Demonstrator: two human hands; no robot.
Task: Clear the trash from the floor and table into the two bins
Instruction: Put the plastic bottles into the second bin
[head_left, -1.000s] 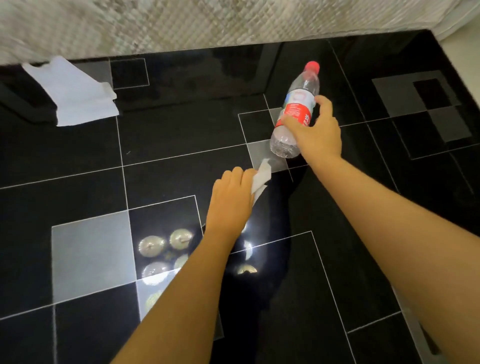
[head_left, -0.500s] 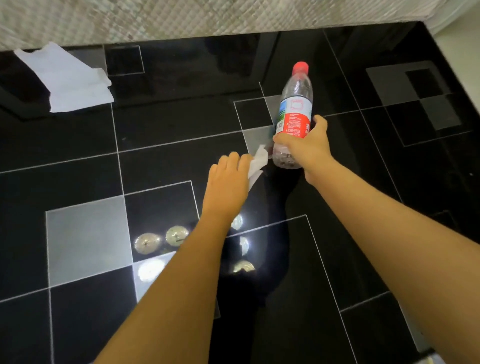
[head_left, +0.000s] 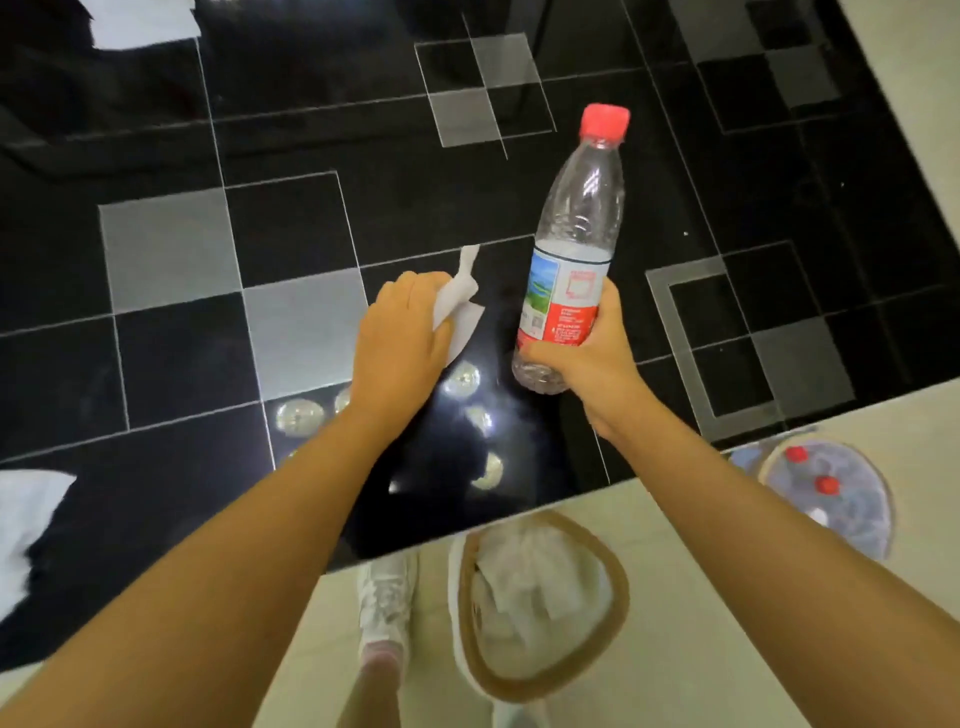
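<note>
Gripping the plastic bottle (head_left: 574, 249) low on its label in the right hand (head_left: 587, 358), cap tilted up and away, above the black table (head_left: 171, 364). Clutching a crumpled tissue (head_left: 457, 306) in the left hand (head_left: 400, 343). Sitting below on the floor: paper bin (head_left: 540, 603) nearer the left hand, bottle bin (head_left: 831, 499) right of the right forearm.

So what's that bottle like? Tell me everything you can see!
The bottle is clear, thin-looking plastic with a red cap screwed on and a red and white label carrying a small landscape picture. It looks empty. It is held roughly upright, leaning slightly right, above the black table. The right hand grips its lower part around the label.
</note>
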